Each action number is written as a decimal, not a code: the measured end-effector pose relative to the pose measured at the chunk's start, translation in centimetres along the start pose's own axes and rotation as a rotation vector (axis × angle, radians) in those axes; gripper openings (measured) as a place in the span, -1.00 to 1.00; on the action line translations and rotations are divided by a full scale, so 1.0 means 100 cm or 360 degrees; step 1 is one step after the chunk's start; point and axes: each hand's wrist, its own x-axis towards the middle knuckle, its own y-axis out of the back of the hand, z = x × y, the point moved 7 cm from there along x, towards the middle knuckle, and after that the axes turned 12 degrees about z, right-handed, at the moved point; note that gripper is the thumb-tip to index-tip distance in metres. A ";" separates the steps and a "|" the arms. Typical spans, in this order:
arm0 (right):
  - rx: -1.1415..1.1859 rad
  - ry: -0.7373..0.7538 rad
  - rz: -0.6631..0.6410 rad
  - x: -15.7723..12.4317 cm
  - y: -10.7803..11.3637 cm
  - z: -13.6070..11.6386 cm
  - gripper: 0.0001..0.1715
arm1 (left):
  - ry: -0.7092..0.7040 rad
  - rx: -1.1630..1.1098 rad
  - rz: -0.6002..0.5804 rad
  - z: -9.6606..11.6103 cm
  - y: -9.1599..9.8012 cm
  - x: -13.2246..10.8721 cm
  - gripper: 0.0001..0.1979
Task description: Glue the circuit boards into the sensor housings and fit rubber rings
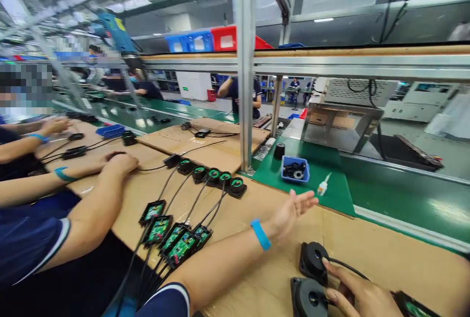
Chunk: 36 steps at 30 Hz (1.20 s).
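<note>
My left hand [290, 211] is stretched out over the cardboard with fingers spread, holding nothing; a blue band [260, 234] circles its wrist. It is nearest to a white dropper bottle [322, 188] on the green surface. My right hand [363, 292], partly cut off at the lower right, has its curled fingers on two black round housings with square flanges, the upper one [314, 258] and the lower one [310, 298]. A black cable runs from beside the upper housing. Part of a circuit board [413, 307] shows under that hand's edge.
Several open black boxes with green circuit boards [182, 247] are cabled to round housings [213, 176] on the cardboard [253, 204]. Behind stand a blue bin [304, 172] of black parts and a metal post [245, 67]. A co-worker's hand [123, 162] rests at left.
</note>
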 end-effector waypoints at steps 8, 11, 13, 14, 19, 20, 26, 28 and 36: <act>-0.0128 -0.0062 0.0010 0.004 0.011 -0.034 -0.44 | 0.0083 -0.0708 -0.0730 0.089 -0.027 -0.073 -0.02; -0.0080 -0.0099 -0.0023 0.005 0.015 -0.039 -0.46 | 0.0083 -0.0649 -0.0722 0.091 -0.027 -0.082 -0.02; -0.0041 -0.0130 -0.0045 0.006 0.016 -0.041 -0.48 | 0.0077 -0.0633 -0.0728 0.090 -0.028 -0.083 -0.04; -0.0021 -0.0150 -0.0060 0.006 0.016 -0.041 -0.48 | 0.0077 -0.0624 -0.0729 0.090 -0.028 -0.083 -0.05; 0.0070 -0.0199 -0.0107 0.006 0.015 -0.039 -0.41 | 0.0049 -0.0514 -0.0708 0.089 -0.026 -0.082 -0.12; 0.0077 -0.0197 -0.0113 0.006 0.015 -0.039 -0.40 | 0.0042 -0.0492 -0.0707 0.089 -0.026 -0.082 -0.14; 0.0083 -0.0220 -0.0123 0.008 0.018 -0.041 -0.37 | 0.0084 -0.0507 -0.0706 0.085 -0.025 -0.081 -0.22; 0.0080 -0.0223 -0.0127 0.007 0.018 -0.041 -0.37 | 0.0138 -0.0469 -0.0648 0.082 -0.023 -0.079 -0.18; 0.0038 -0.0206 -0.0125 0.005 0.019 -0.040 -0.34 | 0.0178 -0.0646 -0.0677 0.084 -0.023 -0.076 -0.30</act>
